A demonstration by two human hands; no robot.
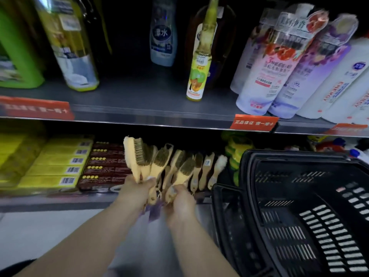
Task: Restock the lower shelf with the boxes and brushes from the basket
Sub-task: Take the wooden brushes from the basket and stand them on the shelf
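My left hand (137, 189) grips the handles of a bunch of wooden brushes (142, 156), bristles up, in front of the lower shelf (60, 202). My right hand (179, 202) holds the handle of another wooden brush (184, 172) just to the right. Purple tags hang below both hands. More brushes (207, 168) stand in a row on the lower shelf behind my hands. Yellow boxes (60, 166) and dark red boxes (105, 166) lie stacked on the shelf's left part. The black basket (299, 206) sits at the right and looks empty.
The upper shelf (151, 114) carries bottles: green and yellow ones at left, a slim yellow bottle (199, 72) in the middle, white pouches (279, 66) at right. Red price tags line its edge. Green-yellow sponges (235, 152) stand beside the brush row.
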